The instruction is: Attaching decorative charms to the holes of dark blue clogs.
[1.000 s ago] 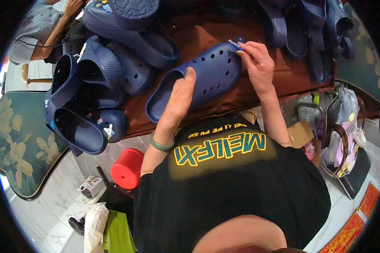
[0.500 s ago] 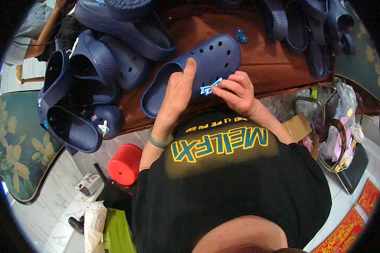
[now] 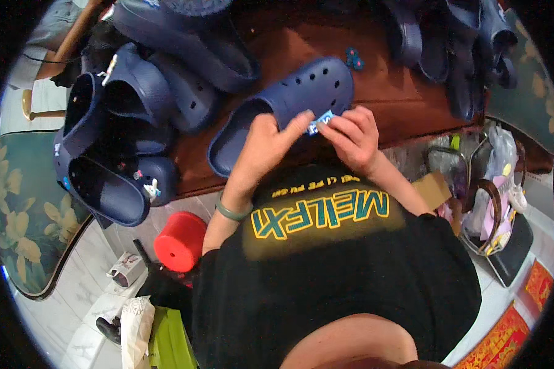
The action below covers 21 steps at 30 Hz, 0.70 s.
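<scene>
A navy clog [image 3: 323,80] with round holes in its top lies slanted on the brown cloth, toe to the upper right. Over its near edge, a small blue-and-white shoe charm [image 3: 323,121] is held up between both hands. My right hand [image 3: 356,136] pinches it from the right with thumb and bent fingers. From the left, my left hand [image 3: 271,142] brings its thumb against the charm's other end; its remaining fingers are mostly hidden. Beyond the toe, a dark teal charm with pink dots [image 3: 354,58] rests on the cloth.
Several navy clogs [image 3: 114,190] are heaped on the left, some with charms; more clogs [image 3: 434,46] stand at the far right. The brown cloth [image 3: 388,104] covers the table. Below it are a red stool [image 3: 180,242] and, at right, a basket of bags [image 3: 489,227].
My left thumb has come down from its raised position to the charm. The charm and right hand have shifted slightly right and up, and the charm is turned more steeply.
</scene>
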Tool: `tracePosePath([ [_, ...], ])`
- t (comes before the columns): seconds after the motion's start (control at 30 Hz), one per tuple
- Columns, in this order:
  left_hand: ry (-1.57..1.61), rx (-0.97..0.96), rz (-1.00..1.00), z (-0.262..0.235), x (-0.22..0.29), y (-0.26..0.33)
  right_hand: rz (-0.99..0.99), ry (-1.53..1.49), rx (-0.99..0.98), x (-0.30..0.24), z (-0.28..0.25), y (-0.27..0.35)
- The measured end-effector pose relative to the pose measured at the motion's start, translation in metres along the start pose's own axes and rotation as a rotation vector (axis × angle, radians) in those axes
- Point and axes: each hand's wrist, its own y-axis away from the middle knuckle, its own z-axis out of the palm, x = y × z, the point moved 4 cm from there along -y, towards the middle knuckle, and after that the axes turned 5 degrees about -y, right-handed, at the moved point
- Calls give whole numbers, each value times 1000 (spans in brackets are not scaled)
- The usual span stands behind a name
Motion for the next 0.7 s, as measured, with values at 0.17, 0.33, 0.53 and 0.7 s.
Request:
tracePosePath([
  [0.17, -51, -46, 78, 0, -7, 1, -23, -63, 53, -2, 14, 8],
  [0.33, -265, -111, -20, 4, -7, 11, -7, -5, -64, -18, 7, 6],
  [0.53, -346, -88, 81, 4, -11, 17, -46, 137, -226, -26, -1, 0],
  [0.7, -347, -96, -9, 5, -21, 13, -86, 35, -266, -15, -7, -14],
])
